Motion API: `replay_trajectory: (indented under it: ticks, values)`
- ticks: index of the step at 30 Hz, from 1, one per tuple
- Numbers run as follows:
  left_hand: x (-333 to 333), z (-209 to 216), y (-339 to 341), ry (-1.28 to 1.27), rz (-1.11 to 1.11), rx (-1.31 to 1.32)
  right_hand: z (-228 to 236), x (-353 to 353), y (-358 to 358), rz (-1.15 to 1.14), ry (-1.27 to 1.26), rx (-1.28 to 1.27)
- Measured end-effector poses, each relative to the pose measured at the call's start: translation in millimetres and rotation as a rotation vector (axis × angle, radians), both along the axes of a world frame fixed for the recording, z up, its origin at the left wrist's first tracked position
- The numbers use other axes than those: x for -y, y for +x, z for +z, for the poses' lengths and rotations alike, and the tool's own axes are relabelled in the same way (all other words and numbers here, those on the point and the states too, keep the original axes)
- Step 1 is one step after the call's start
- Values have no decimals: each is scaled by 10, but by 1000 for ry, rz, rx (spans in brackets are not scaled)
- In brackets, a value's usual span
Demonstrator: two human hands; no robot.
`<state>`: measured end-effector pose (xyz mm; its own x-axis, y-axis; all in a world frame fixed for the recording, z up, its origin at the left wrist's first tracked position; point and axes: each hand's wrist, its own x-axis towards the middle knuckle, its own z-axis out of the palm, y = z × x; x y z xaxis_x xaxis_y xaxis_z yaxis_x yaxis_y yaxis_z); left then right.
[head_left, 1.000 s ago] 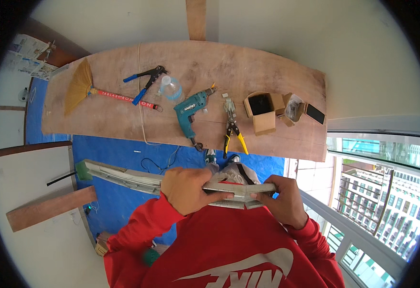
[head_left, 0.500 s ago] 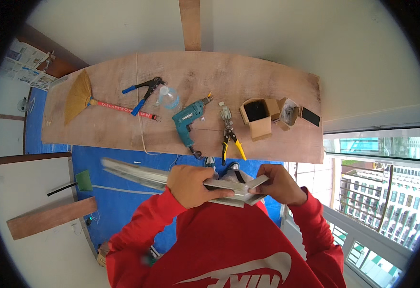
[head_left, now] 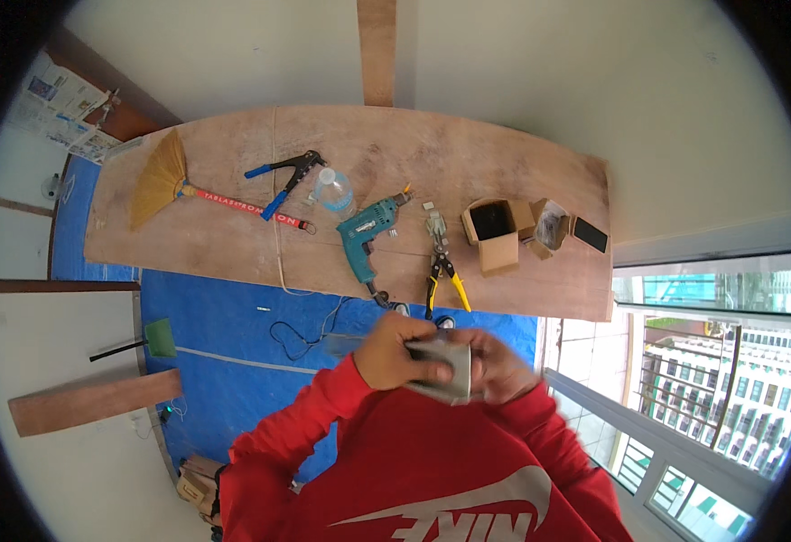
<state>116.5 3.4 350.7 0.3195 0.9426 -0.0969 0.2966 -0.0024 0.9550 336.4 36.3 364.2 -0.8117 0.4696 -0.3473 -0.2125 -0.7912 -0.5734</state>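
Note:
In front of my red sweatshirt, my left hand [head_left: 397, 354] is closed round a silvery metal channel [head_left: 452, 372], with its thumb lying along the metal. Fingers of my right hand [head_left: 501, 363] are bent against the channel's right side, partly smeared by motion. The long part of the metal is barely seen, hidden by my hands or foreshortened. On the table just beyond lie snips [head_left: 442, 271] with yellow and black handles, and a teal electric drill [head_left: 366, 237] with an orange-tipped end.
The wooden table [head_left: 224, 244] also bears a straw broom [head_left: 162, 185], a blue-handled hand riveter [head_left: 289, 179], a clear plastic bottle [head_left: 333, 191], open cardboard boxes [head_left: 498, 253] and a phone [head_left: 590, 235]. Blue sheeting [head_left: 224, 321] covers the floor, with a cord on it. Windows stand at right.
The metal channel has turned, so its long end no longer sticks out to the left. My hands have come closer together, the right one moving left. The view has shifted slightly.

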Motion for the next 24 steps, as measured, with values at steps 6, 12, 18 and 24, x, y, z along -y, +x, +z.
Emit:
replay_trajectory:
  ticks: [6, 12, 18, 24]
  values:
    - [-92, 224, -155, 223, 104, -776, -89, -284, 502, 161, 657, 1003]
    - [-115, 274, -217, 73, -67, -287, -138, 21, 38, -115, -54, -104]
    - [-71, 133, -148, -25, -15, -320, -37, -166, 211, -46, 239, 445]
    - [-25, 319, -240, 94, 29, -772, -142, -254, 441, 204, 565, 829]
